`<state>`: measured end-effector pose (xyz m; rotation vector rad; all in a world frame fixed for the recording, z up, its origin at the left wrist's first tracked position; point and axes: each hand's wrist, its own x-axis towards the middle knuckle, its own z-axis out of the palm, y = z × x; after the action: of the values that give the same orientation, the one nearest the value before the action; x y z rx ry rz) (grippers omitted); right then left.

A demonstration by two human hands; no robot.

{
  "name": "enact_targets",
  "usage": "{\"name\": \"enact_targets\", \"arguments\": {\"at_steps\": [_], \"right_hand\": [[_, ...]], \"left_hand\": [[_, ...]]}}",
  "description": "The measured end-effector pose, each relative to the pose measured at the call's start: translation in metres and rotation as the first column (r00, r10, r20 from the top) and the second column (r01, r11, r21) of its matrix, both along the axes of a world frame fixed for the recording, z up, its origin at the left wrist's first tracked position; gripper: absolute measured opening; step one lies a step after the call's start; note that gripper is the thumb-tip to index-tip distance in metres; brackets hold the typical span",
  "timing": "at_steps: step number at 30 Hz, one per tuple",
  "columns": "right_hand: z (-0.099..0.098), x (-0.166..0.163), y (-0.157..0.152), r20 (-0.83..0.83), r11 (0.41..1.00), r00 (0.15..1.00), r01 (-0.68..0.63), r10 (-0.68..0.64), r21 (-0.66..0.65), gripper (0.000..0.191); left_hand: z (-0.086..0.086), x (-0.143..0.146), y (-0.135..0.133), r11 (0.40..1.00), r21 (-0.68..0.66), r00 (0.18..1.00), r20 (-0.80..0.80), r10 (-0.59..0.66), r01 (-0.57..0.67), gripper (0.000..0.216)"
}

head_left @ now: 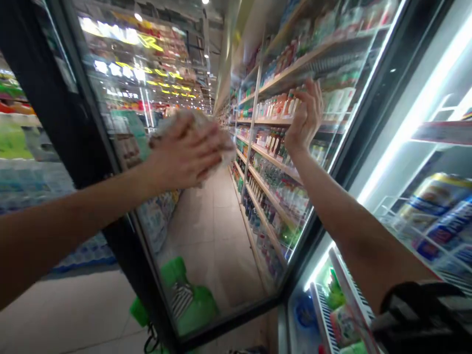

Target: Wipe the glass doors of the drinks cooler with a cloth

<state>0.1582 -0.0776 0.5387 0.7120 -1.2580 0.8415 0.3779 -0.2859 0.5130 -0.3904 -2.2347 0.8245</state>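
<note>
A glass door [214, 216] in a black frame [136, 265] stands open in front of me. My left hand [191, 147] lies across a crumpled whitish cloth [224, 157] at the glass, its fingers stretched over the cloth and blurred. My right hand [306, 113] is raised near the door's upper right part, empty, fingers apart and slightly bent. Whether it touches the glass I cannot tell. A dark band or sleeve [424, 314] shows near my right elbow.
At the right is a lit fridge with blue-and-yellow packs [435, 201] on wire shelves. Shelves of bottles [273, 147] show in the glass. Behind the frame stand wrapped bottle packs [37, 182]. A green object with a striped patch [195, 300] shows low in the pane.
</note>
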Motion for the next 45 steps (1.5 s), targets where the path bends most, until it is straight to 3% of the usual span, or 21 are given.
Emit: {"name": "enact_targets", "arguments": {"at_steps": [2,3,5,8,10,13,15,16,18,20,22,25,27,29,32,35,39,41,43,45], "right_hand": [[0.001,0.003,0.0,0.054,0.999,0.997,0.051,-0.052,0.019,0.039],[0.001,0.004,0.0,0.065,0.998,0.996,0.062,-0.064,0.024,0.038],[0.001,0.005,-0.001,0.055,0.999,0.997,0.048,-0.049,0.017,0.038],[-0.001,0.005,-0.003,-0.025,0.998,0.998,-0.054,0.053,-0.015,0.042],[-0.002,0.004,-0.003,-0.082,0.99,0.987,-0.14,0.137,-0.03,0.043],[-0.003,0.003,-0.003,-0.12,0.977,0.972,-0.21,0.204,-0.043,0.043],[-0.004,0.004,-0.003,-0.103,0.974,0.971,-0.221,0.216,-0.042,0.042],[-0.004,0.004,-0.002,-0.095,0.974,0.971,-0.224,0.22,-0.037,0.041],[-0.004,0.004,-0.002,-0.102,0.971,0.967,-0.238,0.233,-0.037,0.041],[-0.005,0.005,-0.001,-0.133,0.967,0.961,-0.251,0.243,-0.046,0.039],[-0.005,0.005,-0.001,-0.156,0.965,0.957,-0.255,0.243,-0.057,0.039],[-0.006,0.005,-0.001,-0.171,0.966,0.955,-0.255,0.244,-0.042,0.038],[-0.005,0.003,0.0,-0.183,0.963,0.949,-0.266,0.255,-0.037,0.038],[-0.004,0.002,0.002,-0.184,0.959,0.946,-0.278,0.266,-0.045,0.038],[-0.005,0.008,0.0,-0.182,0.95,0.939,-0.306,0.291,-0.062,0.036],[-0.009,0.034,-0.013,-0.189,0.903,0.887,-0.43,0.421,-0.004,0.039],[-0.014,0.083,-0.049,-0.1,0.815,0.813,-0.554,0.574,0.171,0.052],[-0.011,0.104,-0.069,-0.043,0.857,0.87,-0.473,0.491,0.206,0.055],[-0.005,0.119,-0.083,-0.016,0.924,0.945,-0.316,0.327,0.214,0.053],[0.001,0.119,-0.088,-0.019,0.955,0.984,-0.17,0.18,0.245,0.049]], "left_hand": [[-0.016,-0.009,0.005,0.994,-0.072,0.955,0.289,-0.06,0.084,0.043],[-0.015,-0.013,0.007,0.991,-0.078,0.936,0.344,-0.079,0.112,0.044],[0.005,-0.015,0.013,0.994,-0.013,0.971,0.219,-0.099,0.104,0.046],[0.038,-0.014,0.027,0.98,0.193,0.979,-0.205,-0.008,0.048,0.049],[0.035,-0.02,0.04,0.981,0.184,0.966,-0.26,-0.004,0.054,0.046],[0.011,-0.04,0.051,0.98,-0.119,0.984,0.104,-0.146,0.158,0.04],[0.012,-0.051,0.053,0.961,-0.193,0.968,0.197,-0.158,0.196,0.042],[0.021,-0.053,0.053,0.967,-0.18,0.976,0.153,-0.156,0.182,0.043],[0.046,-0.051,0.055,0.992,-0.065,0.99,-0.081,-0.116,0.111,0.046],[0.063,-0.047,0.059,0.996,0.073,0.955,-0.296,-0.031,0.055,0.047],[0.057,-0.047,0.062,0.996,0.065,0.948,-0.316,-0.037,0.06,0.046],[0.024,-0.053,0.061,0.958,-0.202,0.978,-0.012,-0.209,0.202,0.041],[0.018,-0.054,0.055,0.932,-0.269,0.969,0.092,-0.228,0.244,0.042],[0.034,-0.05,0.05,0.971,-0.178,0.983,-0.061,-0.171,0.158,0.044],[0.076,-0.042,0.049,0.998,0.023,0.949,-0.312,-0.044,0.054,0.046],[0.092,-0.043,0.054,0.993,-0.01,0.954,-0.276,-0.113,0.115,0.048],[0.07,-0.039,0.047,0.975,-0.049,0.916,-0.338,-0.219,0.215,0.067],[0.051,-0.027,0.035,0.979,-0.013,0.877,-0.443,-0.187,0.202,0.078],[0.033,-0.012,0.022,0.984,0.085,0.822,-0.563,-0.085,0.16,0.082],[0.02,0.001,0.014,0.974,0.192,0.776,-0.631,0.026,0.124,0.08]]}}
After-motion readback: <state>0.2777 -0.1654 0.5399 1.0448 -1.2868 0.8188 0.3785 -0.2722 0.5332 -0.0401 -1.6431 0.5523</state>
